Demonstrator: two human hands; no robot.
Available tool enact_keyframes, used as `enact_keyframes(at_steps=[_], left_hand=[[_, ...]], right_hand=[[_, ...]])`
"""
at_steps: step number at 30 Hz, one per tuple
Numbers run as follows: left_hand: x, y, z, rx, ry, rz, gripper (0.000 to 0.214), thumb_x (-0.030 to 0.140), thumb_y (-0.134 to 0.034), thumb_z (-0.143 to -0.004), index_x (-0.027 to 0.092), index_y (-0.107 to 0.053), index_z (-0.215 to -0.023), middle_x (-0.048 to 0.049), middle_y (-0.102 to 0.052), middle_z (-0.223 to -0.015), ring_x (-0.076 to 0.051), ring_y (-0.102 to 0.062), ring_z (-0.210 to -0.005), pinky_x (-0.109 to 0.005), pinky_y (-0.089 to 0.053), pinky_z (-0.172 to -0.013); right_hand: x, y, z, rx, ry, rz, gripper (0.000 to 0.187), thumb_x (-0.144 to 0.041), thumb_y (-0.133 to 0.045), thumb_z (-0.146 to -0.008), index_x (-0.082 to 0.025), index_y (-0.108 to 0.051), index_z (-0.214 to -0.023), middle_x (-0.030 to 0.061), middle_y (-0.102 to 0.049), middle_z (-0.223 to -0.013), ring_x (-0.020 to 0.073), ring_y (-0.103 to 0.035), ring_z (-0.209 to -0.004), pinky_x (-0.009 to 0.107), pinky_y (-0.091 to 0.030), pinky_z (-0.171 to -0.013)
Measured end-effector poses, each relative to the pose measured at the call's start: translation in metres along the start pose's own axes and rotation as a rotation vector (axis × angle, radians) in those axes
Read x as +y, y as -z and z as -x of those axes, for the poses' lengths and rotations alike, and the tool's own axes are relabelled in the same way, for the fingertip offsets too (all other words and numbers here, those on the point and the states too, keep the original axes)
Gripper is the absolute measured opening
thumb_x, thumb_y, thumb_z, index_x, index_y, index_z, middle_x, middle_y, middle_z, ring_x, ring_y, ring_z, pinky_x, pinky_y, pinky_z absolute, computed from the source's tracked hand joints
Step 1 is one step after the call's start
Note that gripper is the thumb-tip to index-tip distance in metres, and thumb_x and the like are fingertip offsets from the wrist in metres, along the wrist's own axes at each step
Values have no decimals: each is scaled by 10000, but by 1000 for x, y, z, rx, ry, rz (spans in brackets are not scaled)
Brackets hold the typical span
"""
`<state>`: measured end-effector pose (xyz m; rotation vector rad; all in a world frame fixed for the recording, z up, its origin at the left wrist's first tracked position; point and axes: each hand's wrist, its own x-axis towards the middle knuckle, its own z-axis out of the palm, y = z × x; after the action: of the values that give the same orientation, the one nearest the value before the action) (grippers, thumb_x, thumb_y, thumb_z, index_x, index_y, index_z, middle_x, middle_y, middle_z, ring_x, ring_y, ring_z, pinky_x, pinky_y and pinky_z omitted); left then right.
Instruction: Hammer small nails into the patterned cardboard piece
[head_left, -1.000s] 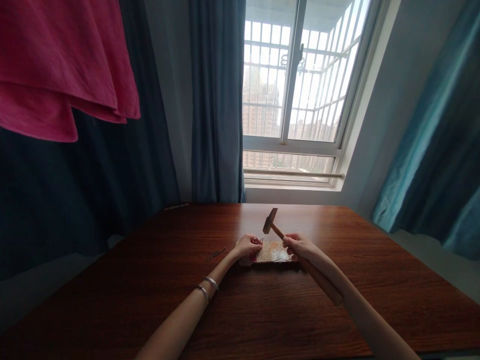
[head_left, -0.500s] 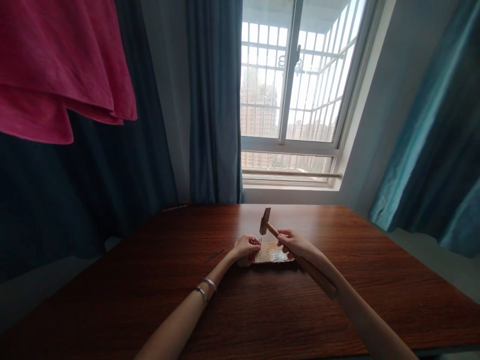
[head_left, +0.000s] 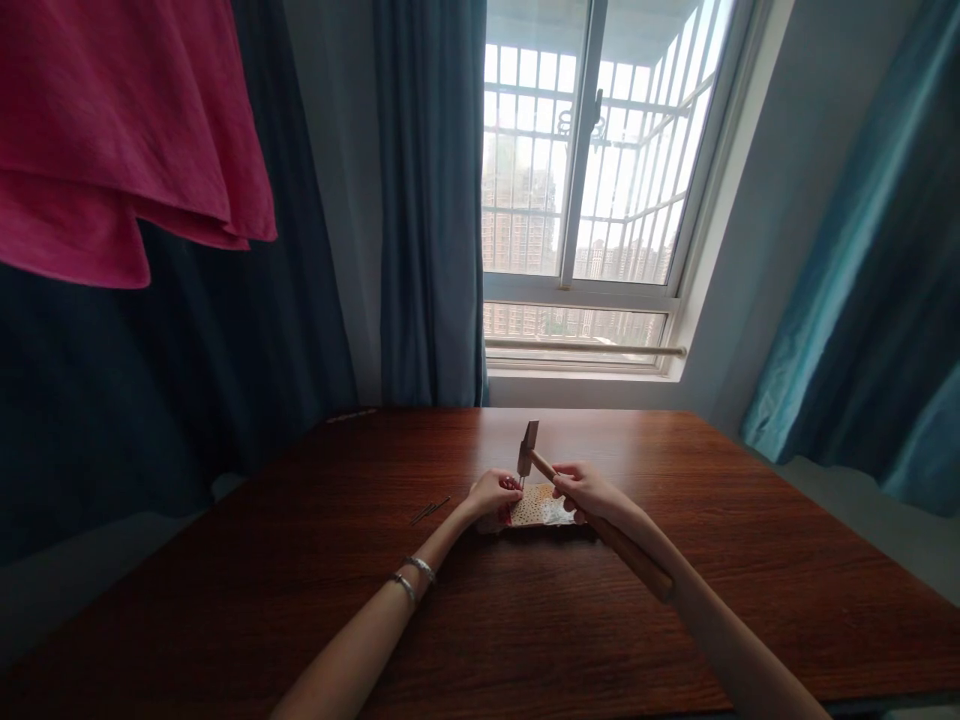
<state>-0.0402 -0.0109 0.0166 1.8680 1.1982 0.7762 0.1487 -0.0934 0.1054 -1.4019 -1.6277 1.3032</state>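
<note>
My right hand is wrapped round the wooden handle of a hammer, whose dark head is at the top of a nail. My left hand pinches that thin nail, which stands upright over a flat piece with a speckled, patterned surface. The piece lies on the table under both hands, and its left end is partly hidden by my left fingers. Something red shows beneath those fingers, too small to make out.
A few loose nails lie left of my left hand on the brown wooden table. Beyond the table's far edge is a barred window between blue curtains. Pink cloth hangs at the upper left.
The hammer head has come down a little, from above the nail to its top. My left hand keeps its place on the nail.
</note>
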Motion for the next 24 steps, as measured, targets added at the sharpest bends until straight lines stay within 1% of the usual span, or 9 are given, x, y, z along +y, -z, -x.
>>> enact_keyframes(at_steps=[4, 9, 13, 16, 21, 24], left_hand=[[3, 1, 2, 6, 2, -11, 251, 311, -624, -555, 97, -665, -681, -16, -609, -575, -129, -529, -556, -208, -373, -513], [7, 3, 5, 13, -3, -21, 234, 307, -622, -555, 107, -664, -668, -12, -609, -575, -129, -530, -563, -208, -373, -519], [9, 3, 6, 11, -4, -9, 236, 312, -622, -554, 105, -661, -661, -12, -606, -570, -134, -530, -564, -210, -370, -517], [9, 3, 6, 12, 0, -16, 232, 312, -622, -553, 111, -660, -661, -9, -605, -573, -135, -530, -571, -210, -368, -520], [8, 2, 6, 13, 4, -38, 227, 311, -612, -566, 111, -658, -664, -1, -592, -557, -131, -525, -567, -208, -364, -522], [8, 3, 6, 8, -2, -40, 228, 312, -608, -571, 110, -656, -664, 0, -589, -555, -128, -522, -564, -205, -361, -519]], right_hand=[[-2, -1, 2, 29, 10, -36, 308, -273, -441, -785, -167, -534, -1058, -9, -476, -663, 27, -405, -393, 138, -360, -317], [-1, -2, 3, -6, 1, -38, 275, -293, -464, -777, -156, -553, -997, -21, -463, -624, 23, -394, -393, 128, -364, -327], [2, -2, 3, 23, 23, -58, 256, -281, -452, -779, -159, -545, -984, -15, -471, -647, 26, -397, -396, 133, -364, -322], [4, -3, 2, 12, 24, -32, 245, -294, -462, -772, -151, -548, -951, -13, -471, -658, 24, -407, -405, 124, -363, -321], [4, -3, 2, 11, 40, -48, 291, -284, -435, -782, -161, -524, -1030, -18, -450, -666, 24, -396, -393, 131, -368, -303], [5, -4, 4, 15, 45, -33, 267, -281, -441, -775, -152, -539, -987, -12, -458, -679, 29, -411, -396, 135, -362, -290]])
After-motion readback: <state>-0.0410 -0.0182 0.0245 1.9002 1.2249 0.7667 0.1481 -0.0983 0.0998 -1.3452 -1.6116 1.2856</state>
